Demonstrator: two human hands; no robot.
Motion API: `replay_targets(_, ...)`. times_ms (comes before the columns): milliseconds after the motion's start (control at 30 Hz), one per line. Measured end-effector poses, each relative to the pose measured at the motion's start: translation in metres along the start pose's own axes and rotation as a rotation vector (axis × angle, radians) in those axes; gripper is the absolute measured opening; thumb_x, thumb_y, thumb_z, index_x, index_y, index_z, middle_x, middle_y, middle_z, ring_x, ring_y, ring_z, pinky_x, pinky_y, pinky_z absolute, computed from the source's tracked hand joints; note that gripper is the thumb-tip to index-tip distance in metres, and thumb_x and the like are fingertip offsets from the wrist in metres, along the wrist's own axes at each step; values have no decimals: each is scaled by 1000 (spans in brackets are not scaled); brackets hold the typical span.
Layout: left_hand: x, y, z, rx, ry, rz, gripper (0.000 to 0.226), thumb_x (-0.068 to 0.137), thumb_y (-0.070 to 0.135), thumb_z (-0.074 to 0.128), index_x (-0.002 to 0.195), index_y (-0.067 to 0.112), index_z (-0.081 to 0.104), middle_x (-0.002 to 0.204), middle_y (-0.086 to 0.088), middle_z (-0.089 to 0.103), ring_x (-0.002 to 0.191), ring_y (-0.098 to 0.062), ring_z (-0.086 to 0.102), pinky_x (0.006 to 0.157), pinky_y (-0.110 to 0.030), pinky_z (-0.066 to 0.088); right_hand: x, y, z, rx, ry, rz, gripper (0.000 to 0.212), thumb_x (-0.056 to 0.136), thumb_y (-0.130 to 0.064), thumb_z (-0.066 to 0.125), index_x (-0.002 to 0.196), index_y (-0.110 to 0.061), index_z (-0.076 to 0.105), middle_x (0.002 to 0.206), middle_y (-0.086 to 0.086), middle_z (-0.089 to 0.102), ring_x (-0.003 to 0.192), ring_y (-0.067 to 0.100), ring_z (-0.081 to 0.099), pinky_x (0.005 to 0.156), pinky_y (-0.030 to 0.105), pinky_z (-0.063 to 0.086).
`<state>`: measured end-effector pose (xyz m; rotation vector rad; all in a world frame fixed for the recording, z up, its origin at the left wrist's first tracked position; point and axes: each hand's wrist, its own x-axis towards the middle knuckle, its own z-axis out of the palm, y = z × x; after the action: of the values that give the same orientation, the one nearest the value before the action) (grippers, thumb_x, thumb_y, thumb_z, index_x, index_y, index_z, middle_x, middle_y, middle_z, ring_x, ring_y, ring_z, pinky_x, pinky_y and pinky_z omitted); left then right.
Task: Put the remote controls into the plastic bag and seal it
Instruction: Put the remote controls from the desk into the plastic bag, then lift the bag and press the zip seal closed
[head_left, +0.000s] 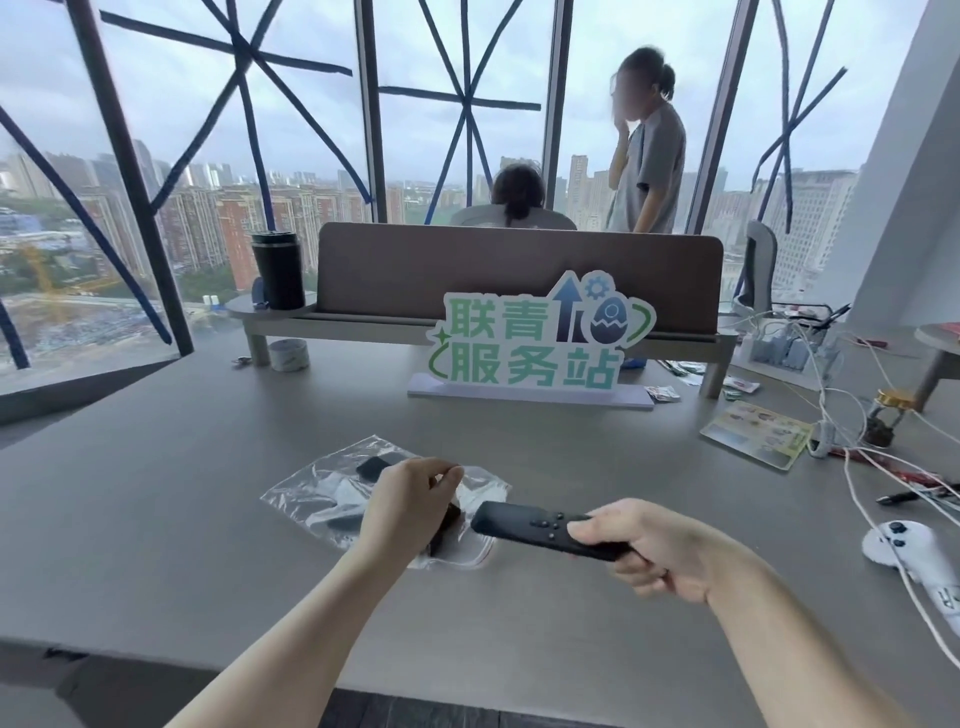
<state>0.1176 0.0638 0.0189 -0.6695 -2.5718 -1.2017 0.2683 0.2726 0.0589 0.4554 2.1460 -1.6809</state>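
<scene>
A clear plastic bag (317, 486) lies flat on the grey table, with dark remote controls (375, 466) showing through it. My left hand (410, 501) pinches the bag's upper edge near its right side and hides part of the contents. My right hand (657, 545) grips a long black remote control (530, 524) by its near end. The remote points left, its tip just at the bag's right edge and close to my left hand.
A green and white sign (535, 340) stands behind the bag. Cables (857, 415), a white game controller (901, 543) and a printed card (756, 434) crowd the right side. A tape roll (289, 355) and black tumbler (278, 270) sit at the back left. Two people are beyond the divider.
</scene>
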Motion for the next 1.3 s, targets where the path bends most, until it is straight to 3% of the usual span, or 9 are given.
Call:
replay_targets(200,-8,-4,-9,2,1,14,19,86,31,57,90,24,74,92,2,76,87,-18,66,75,-31,51,74,-14,85,176,160,-160,13,90,-30,67,83,-20,67,58,-2,56,32,6,29,35,18,19)
replay_targets(400,-19,-16,-16,56,-20,23,19,88,31,56,90,24,74,89,1,75,83,-19,65,72,-29,49,90,5,79,102,728,-265,16,87,-8,58,79,-19,67,61,-1,60,49,12,49,51,26,38)
replay_targets(467,-23,-18,-14,87,-75,16,22,88,35,54,84,24,73,80,4,72,75,-17,61,66,-30,47,89,6,71,-63,748,-275,16,85,-16,60,98,-25,63,74,-2,61,62,17,55,63,31,43)
replay_targets(600,-30,-18,-13,147,-205,59,16,84,29,56,87,27,71,78,3,69,74,-19,60,64,-30,49,106,1,70,-219,552,-237,56,82,-37,63,135,-38,46,93,-2,57,73,21,57,67,28,42)
replay_targets(767,-37,-25,-26,337,-516,136,60,77,10,46,127,44,52,120,6,64,102,-20,60,82,-35,52,120,-7,66,-334,696,-304,31,87,-10,50,106,-20,71,90,4,77,65,22,57,77,36,56)
replay_targets(867,-41,-24,-41,496,-556,154,77,73,6,43,137,49,32,128,5,57,108,-25,58,83,-37,51,105,-13,60,-222,767,-329,30,84,-7,48,96,-24,69,71,0,73,45,15,53,57,33,54)
replay_targets(967,-30,-14,-56,459,-432,70,67,76,11,44,132,47,39,116,0,65,99,-27,61,86,-40,52,82,-22,50,-149,819,-365,26,85,-12,52,76,-21,74,56,0,70,32,11,55,45,32,54)
replay_targets(1100,7,11,-78,-41,-127,-172,43,76,3,47,108,23,67,91,-7,70,53,-26,68,54,-34,60,46,-50,37,-100,869,-477,28,84,-12,55,65,-15,74,54,5,71,36,17,59,56,35,59)
replay_targets(1300,53,69,-125,-466,163,-37,17,81,1,65,73,15,71,73,-7,68,48,-13,65,56,-27,60,-4,-112,17,-33,916,-667,22,86,-12,56,73,-14,74,62,-1,75,37,15,60,46,23,55)
